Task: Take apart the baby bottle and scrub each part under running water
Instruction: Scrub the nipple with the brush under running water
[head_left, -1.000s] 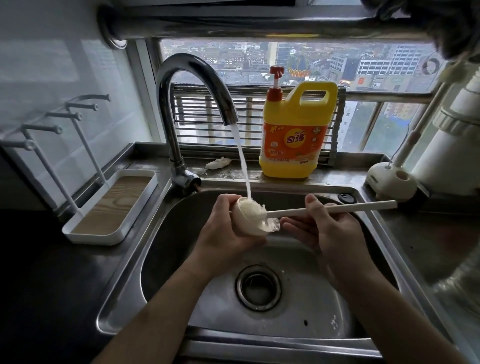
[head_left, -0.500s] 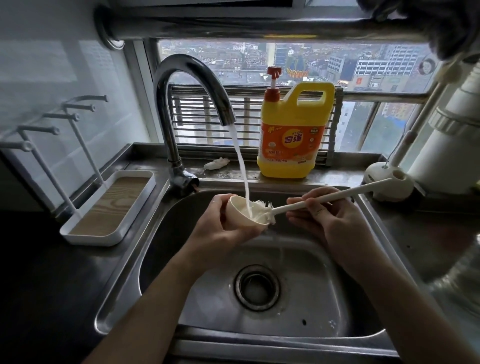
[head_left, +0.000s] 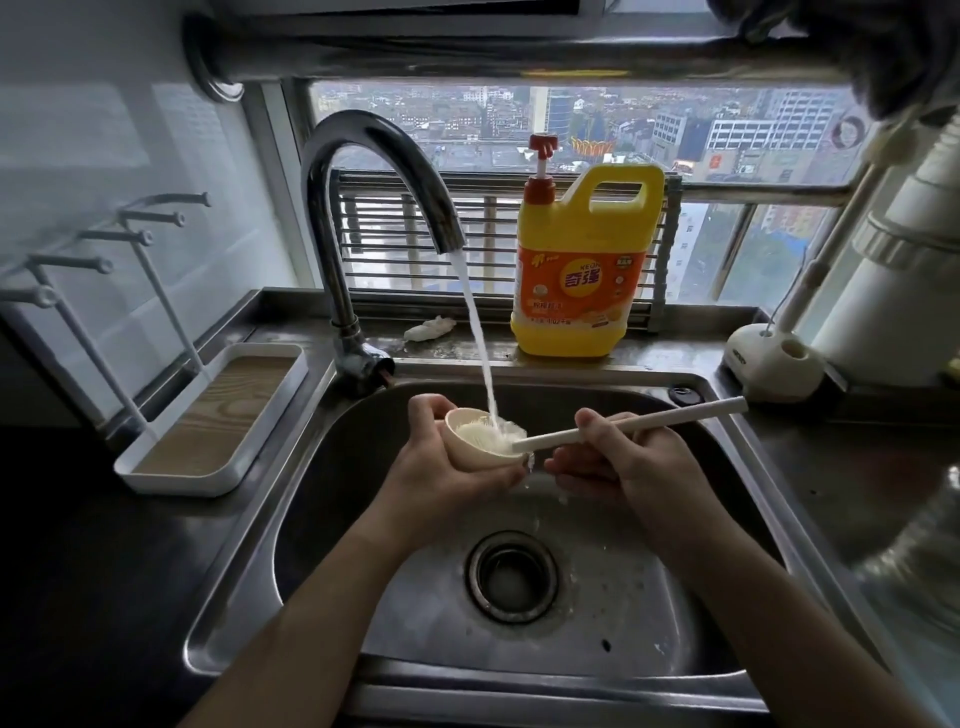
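My left hand (head_left: 441, 467) grips a small cream cup-shaped bottle cap (head_left: 475, 452), its opening turned up under the water stream (head_left: 480, 353) from the chrome faucet (head_left: 374, 171). My right hand (head_left: 618, 462) holds the white handle of a bottle brush (head_left: 639, 423). The brush's bristle head sits inside the cap, where the water lands. Both hands are over the steel sink (head_left: 332, 467), above its drain (head_left: 511, 574). No other bottle parts are visible.
A yellow dish soap jug (head_left: 582, 270) stands on the ledge behind the sink. A white drying rack with pegs and a wood-look tray (head_left: 218, 421) is at the left. A white brush holder (head_left: 769, 364) and a white appliance (head_left: 893, 280) stand at the right.
The cap has turned from facing sideways to opening-up, and the brush head has gone deeper inside it. The brush handle has swung lower again.
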